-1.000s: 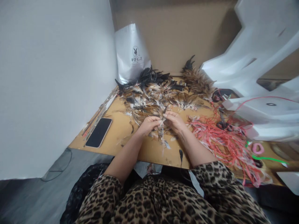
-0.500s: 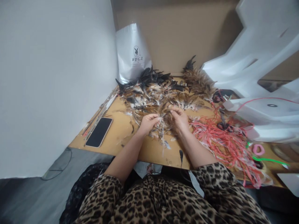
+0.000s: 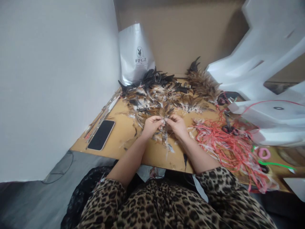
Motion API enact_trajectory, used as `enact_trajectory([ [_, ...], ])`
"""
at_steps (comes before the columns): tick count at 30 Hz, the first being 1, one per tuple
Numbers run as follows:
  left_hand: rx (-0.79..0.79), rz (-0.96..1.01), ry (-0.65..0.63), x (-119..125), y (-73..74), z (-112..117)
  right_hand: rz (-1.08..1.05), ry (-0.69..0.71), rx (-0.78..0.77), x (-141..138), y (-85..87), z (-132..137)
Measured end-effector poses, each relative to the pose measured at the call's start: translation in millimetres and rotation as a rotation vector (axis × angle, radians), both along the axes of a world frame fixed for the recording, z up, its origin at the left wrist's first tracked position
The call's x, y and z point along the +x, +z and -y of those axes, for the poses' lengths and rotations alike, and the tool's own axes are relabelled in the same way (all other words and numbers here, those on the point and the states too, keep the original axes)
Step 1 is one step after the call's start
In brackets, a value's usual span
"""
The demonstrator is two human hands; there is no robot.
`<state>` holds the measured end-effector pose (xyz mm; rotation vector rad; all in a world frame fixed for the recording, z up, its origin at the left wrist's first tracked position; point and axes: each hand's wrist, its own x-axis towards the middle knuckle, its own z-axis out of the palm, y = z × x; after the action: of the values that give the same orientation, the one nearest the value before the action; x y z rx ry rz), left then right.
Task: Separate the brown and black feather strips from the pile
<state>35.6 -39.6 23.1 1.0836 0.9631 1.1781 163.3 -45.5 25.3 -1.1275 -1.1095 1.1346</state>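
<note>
Left hand and right hand almost meeting, each grip pinched closed on the base of a small brown feather bunch. Bunch sits over the near edge of the feather pile, tabletop below. Phone lies to the left, red-pink strips to the right.

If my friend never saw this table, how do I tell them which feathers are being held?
On the yellow-brown table, find the big feather heap in front of the silvery bag. At its near edge, the left hand and right hand meet. The small brown feather bunch between them differs from the rest: only it is pinched, its tips fanning outward.
</note>
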Motion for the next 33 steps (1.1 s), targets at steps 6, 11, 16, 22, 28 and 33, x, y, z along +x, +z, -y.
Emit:
enact_trajectory([
  [6,0.052,-0.009,0.077,-1,6.5,2,0.215,0.025,0.088,5,-2.2,-1],
  [11,0.022,0.012,0.037,-4,2.5,0,0.137,0.105,0.067,6,-6.8,-2],
  [16,-0.062,0.18,-0.019,-5,-4.3,-5,-0.108,0.196,-0.116,3,-4.4,-2],
  [22,0.017,0.069,0.15,-2,0.3,-2,-0.011,0.162,-0.092,1,-0.6,2],
  [28,0.012,0.077,0.189,-2,1.2,-2,0.003,0.136,-0.121,-1,-2.1,1],
  [33,-0.17,0.304,0.041,-6,-8.3,-7,-0.051,0.162,-0.109,0,-1.4,1],
])
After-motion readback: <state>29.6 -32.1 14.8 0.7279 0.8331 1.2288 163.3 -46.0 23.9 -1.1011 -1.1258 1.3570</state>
